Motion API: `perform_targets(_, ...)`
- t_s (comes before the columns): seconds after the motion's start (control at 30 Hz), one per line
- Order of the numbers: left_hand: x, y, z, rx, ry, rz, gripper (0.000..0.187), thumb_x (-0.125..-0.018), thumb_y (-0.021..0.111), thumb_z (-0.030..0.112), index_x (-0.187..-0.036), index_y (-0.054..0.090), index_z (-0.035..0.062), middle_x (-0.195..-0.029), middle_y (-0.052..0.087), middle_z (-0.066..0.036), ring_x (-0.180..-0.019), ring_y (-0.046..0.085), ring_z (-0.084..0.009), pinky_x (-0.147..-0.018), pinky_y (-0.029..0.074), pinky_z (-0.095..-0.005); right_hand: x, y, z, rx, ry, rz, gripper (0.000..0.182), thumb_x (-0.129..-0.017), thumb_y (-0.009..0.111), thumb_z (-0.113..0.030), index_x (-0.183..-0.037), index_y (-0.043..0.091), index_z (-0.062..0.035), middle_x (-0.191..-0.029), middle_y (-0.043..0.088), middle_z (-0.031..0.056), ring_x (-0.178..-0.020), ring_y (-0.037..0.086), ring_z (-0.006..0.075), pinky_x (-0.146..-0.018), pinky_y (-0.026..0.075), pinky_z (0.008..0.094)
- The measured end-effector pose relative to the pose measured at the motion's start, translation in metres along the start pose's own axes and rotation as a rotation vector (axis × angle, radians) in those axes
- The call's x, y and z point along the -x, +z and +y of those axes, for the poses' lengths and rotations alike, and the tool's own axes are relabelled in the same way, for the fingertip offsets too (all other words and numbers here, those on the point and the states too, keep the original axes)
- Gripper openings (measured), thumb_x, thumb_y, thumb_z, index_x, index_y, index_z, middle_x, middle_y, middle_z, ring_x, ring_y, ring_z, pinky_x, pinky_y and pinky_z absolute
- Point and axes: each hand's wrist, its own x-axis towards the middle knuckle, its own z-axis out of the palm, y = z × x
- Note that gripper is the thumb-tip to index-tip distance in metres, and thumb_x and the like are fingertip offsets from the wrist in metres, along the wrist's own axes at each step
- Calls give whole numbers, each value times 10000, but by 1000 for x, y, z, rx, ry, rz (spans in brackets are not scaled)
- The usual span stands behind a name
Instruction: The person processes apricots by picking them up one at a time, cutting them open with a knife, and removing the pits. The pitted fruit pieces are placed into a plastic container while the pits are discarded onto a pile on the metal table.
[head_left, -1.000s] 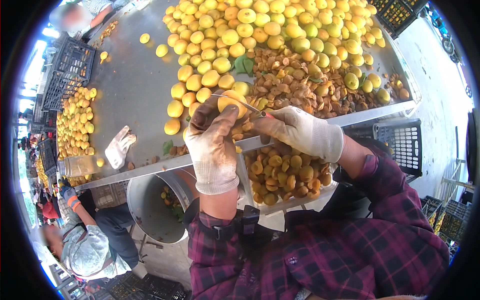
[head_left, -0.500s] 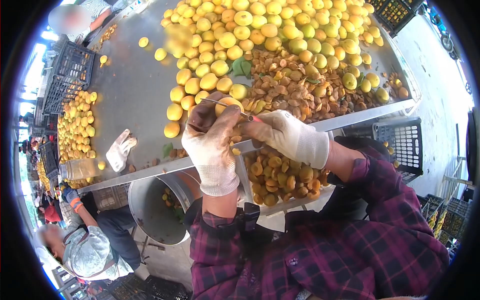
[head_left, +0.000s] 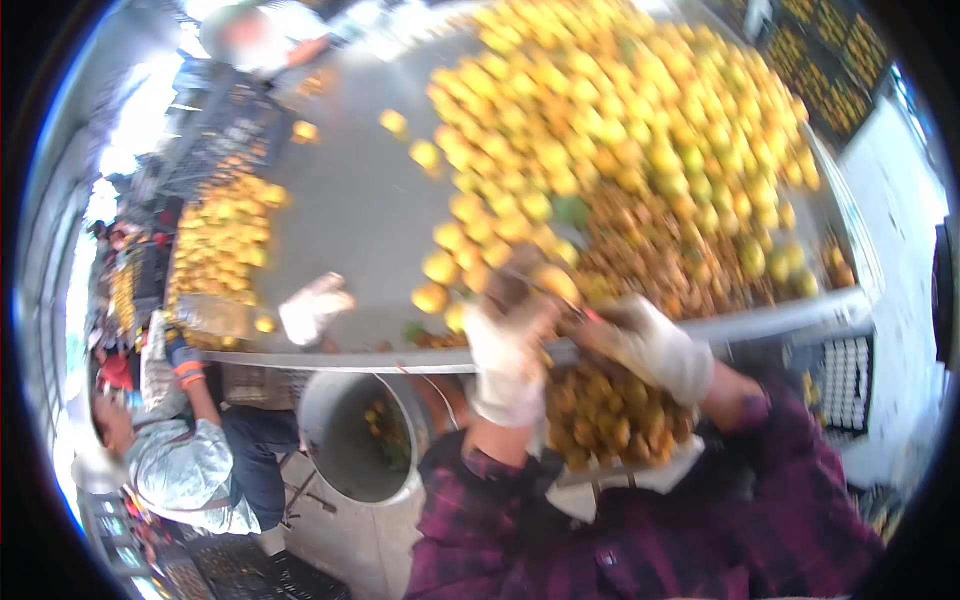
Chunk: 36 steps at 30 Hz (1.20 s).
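The desk (head_left: 350,220) is smooth grey metal with a soft sheen and a paler metal edge. Matt white cloth gloves, stained brown, cover the left hand (head_left: 505,335) and right hand (head_left: 645,345); the loose glove (head_left: 312,310) is cloth too. The apricots (head_left: 560,150) look smooth-skinned, the brown heap (head_left: 640,250) rough and matt. The plaid shirt (head_left: 650,545) is matt cloth, the slotted crate (head_left: 845,385) black plastic.

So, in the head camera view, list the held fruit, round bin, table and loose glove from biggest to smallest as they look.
1. Table
2. Round bin
3. Loose glove
4. Held fruit, blurred and partly covered by the left hand
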Motion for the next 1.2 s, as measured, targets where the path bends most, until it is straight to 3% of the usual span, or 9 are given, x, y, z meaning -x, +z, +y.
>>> perform_targets(0.13, 0, -4, -10, 109, -78, -33, 536, -731, 572, -139, -1263, 547, -83, -1097, 672, -151, -909, 676, -211, -817, 555, -323, 10, -15, -27, 146, 216, -54, 364, -934, 677, -333, -957, 700, 30, -691, 632, 26, -636, 553, 87, -562, 442, 295)
perform_targets(0.4, 2, -4, -11, 138, -100, -52, 546, -771, 551, -135, -1312, 497, -81, -1137, 652, -169, -901, 671, -190, -798, 566, -294, 13, -12, -17, 265, 28, -4, 304, -946, 673, -264, -1062, 693, 17, -824, 705, 70, -732, 585, 104, -660, 490, 301)
perform_targets(0.57, -4, -12, -2, 192, -14, 1, 498, -780, 529, -144, -1275, 524, -84, -1118, 647, -163, -910, 673, -195, -785, 580, -293, 22, -25, -37, 287, 174, -74, 304, -924, 704, -243, -1066, 674, 24, -801, 692, 116, -732, 587, 105, -654, 487, 318)
perform_targets(0.63, -4, -13, 8, 189, 14, 98, 470, -791, 478, -151, -1255, 516, -94, -1167, 636, -228, -1009, 675, -310, -906, 574, -409, 22, -33, -43, 395, 171, -71, 283, -909, 721, -213, -1059, 672, 22, -793, 690, 85, -747, 592, 100, -661, 492, 305)
perform_targets(0.7, -7, -18, -3, 212, 18, 99, 483, -775, 521, -146, -1254, 539, -87, -1139, 640, -147, -967, 666, -208, -844, 567, -302, 21, -34, -43, 502, 174, -60, 265, -894, 739, -183, -1051, 670, 19, -786, 688, 54, -761, 597, 94, -668, 498, 292)
perform_targets(0.8, -4, -10, -14, 124, -88, 7, 533, -785, 528, -110, -1316, 499, -90, -1162, 629, -134, -1007, 635, -171, -822, 519, -261, 14, -24, -36, -176, 8, 199, 345, -827, 790, -63, -1129, 636, 2, -906, 681, 3, -819, 614, 77, -720, 522, 245)
perform_targets(0.9, 0, -5, -22, -43, -150, -180, 584, -765, 475, -116, -1348, 464, -99, -1226, 609, -180, -1106, 628, -263, -965, 495, -333, 4, -24, -27, 34, -154, 148, 420, -829, 789, -57, -1203, 611, 6, -973, 677, 5, -862, 622, 77, -764, 530, 249)
perform_targets(1.03, 3, -3, -26, -69, -239, -358, 632, -782, 456, -94, -1414, 428, -72, -1325, 540, -133, -1169, 552, -173, -983, 455, -290, 9, -32, -39, 138, 7, -9, 510, -812, 814, -158, -1248, 600, -4, -1042, 697, 56, -975, 638, 110, -863, 520, 279)
perform_targets(1.2, 9, 1, -21, -113, -302, -385, 651, -793, 468, -80, -1441, 405, -57, -1306, 544, -117, -1135, 555, -157, -981, 452, -277, 11, -38, -30, 246, -102, -36, 530, -795, 796, -193, -1243, 589, -1, -1028, 698, 101, -931, 664, 169, -843, 527, 324)
